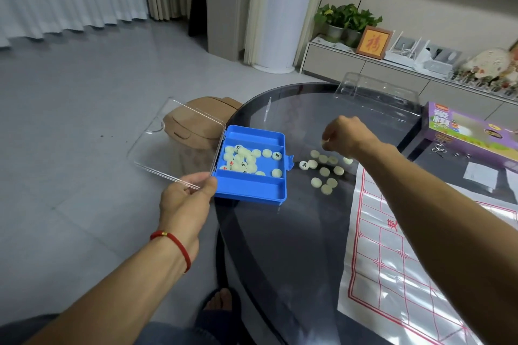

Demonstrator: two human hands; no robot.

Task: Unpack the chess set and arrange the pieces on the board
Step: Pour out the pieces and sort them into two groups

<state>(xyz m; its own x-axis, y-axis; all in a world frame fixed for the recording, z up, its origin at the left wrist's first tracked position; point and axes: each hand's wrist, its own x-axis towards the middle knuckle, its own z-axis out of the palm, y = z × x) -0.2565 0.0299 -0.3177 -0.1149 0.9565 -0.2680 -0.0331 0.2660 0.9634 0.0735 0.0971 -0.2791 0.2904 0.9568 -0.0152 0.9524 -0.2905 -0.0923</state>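
Observation:
A blue plastic case (252, 193) sits at the left edge of the dark glass table (280, 246). Its clear lid (173, 137) hangs open over the floor. Several pale round chess pieces (241, 161) lie in the case's middle compartment. My left hand (186, 199) pinches the case's near left corner at the lid hinge. More pale pieces (325, 171) lie loose on the glass to the right of the case. My right hand (346, 136) hovers above them, fingers closed on pale pieces. The white board sheet with red lines (392, 260) lies at the right.
A purple game box (471, 137) and a clear plastic cover (378, 92) stand at the table's far right. A tan bin (196, 120) is on the floor behind the lid. My foot in a sandal (220, 300) shows under the glass.

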